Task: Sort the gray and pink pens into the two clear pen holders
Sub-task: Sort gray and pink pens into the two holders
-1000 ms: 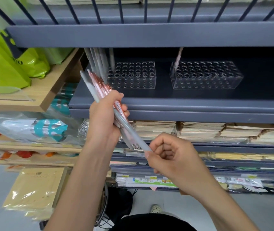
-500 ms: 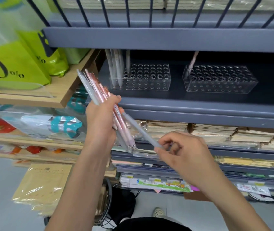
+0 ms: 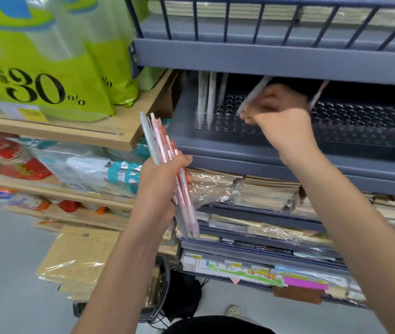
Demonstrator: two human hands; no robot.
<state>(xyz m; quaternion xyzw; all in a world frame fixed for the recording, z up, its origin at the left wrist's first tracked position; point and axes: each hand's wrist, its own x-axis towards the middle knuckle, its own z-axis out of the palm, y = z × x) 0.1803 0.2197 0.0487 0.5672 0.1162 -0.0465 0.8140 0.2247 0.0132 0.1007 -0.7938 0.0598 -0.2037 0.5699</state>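
Observation:
My left hand grips a bundle of pink and gray pens upright in front of the shelf edge. Over the left clear pen holder, my right hand pinches a single gray pen, tilted with its tip down near the holder's holes. Three gray pens stand in that holder's left end. The right clear pen holder has one pink pen leaning at its left end, partly hidden behind my right hand.
Both holders sit on a dark gray shelf under a low upper shelf. Stacks of wrapped notebooks fill the shelves below. Green bags stand on a wooden shelf to the left.
My right hand pulled one gray pen out of the bundle and carried it up to the left holder. The view has shifted closer to the shelf.

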